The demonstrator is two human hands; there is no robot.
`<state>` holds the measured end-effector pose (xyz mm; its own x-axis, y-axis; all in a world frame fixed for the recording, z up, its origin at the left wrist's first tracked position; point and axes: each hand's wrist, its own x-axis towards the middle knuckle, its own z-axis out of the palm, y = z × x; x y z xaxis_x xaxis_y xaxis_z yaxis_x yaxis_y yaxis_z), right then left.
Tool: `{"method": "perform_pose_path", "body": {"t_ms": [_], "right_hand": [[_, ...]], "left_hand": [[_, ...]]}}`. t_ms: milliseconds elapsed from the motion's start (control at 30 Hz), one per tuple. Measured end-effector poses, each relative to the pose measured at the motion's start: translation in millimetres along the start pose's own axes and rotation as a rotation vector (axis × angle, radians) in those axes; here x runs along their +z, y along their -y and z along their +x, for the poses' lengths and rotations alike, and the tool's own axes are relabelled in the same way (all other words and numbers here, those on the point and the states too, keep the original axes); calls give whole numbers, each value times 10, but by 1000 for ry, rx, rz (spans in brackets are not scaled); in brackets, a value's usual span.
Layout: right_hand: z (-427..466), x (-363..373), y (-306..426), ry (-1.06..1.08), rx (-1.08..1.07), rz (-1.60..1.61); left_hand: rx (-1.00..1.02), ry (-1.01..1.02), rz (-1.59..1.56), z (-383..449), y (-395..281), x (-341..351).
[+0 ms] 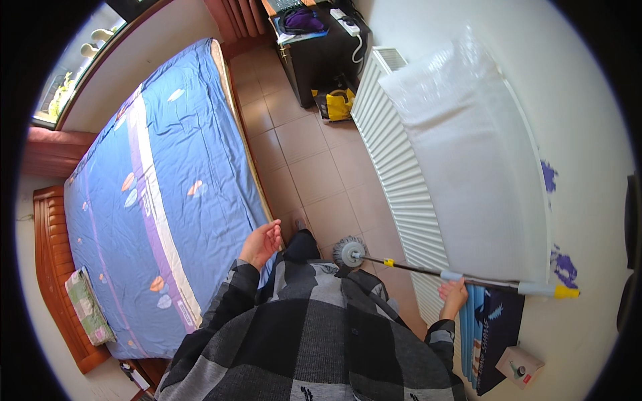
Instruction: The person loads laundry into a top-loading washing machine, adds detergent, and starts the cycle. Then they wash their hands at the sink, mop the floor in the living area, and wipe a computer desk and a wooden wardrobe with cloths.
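Note:
My right hand (454, 295) is closed around the handle of a string mop (391, 263), at its light grey grip sleeve. The handle runs from a round grey mop head (349, 251), low by the floor near my feet, to a yellow end cap at the right. My left hand (263, 244) is held in the air beside the edge of the bed, fingers loosely curled and holding nothing. A blue patterned cover (175, 150) lies over the bed.
A white radiator (396, 185) stands along the right wall, partly under translucent wrap (466, 150). At the far end are a black desk (316, 65) and a yellow and black bag (336, 104). Blue folded items and a small box (519, 368) stand at the lower right. The floor is tiled (306, 158).

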<state>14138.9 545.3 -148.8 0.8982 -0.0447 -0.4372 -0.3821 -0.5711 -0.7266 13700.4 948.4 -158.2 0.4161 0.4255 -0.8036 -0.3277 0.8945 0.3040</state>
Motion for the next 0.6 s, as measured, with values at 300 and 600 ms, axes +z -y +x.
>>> {"method": "perform_pose_path", "body": {"t_ms": [300,600], "right_hand": [[14,468,-222,-173,520,342],[31,2674,407,887,-508,-716]], "left_hand": [[192,-83,-9,709,-2157,-41],[59,-56,-137,1428,-2771,385]]}}
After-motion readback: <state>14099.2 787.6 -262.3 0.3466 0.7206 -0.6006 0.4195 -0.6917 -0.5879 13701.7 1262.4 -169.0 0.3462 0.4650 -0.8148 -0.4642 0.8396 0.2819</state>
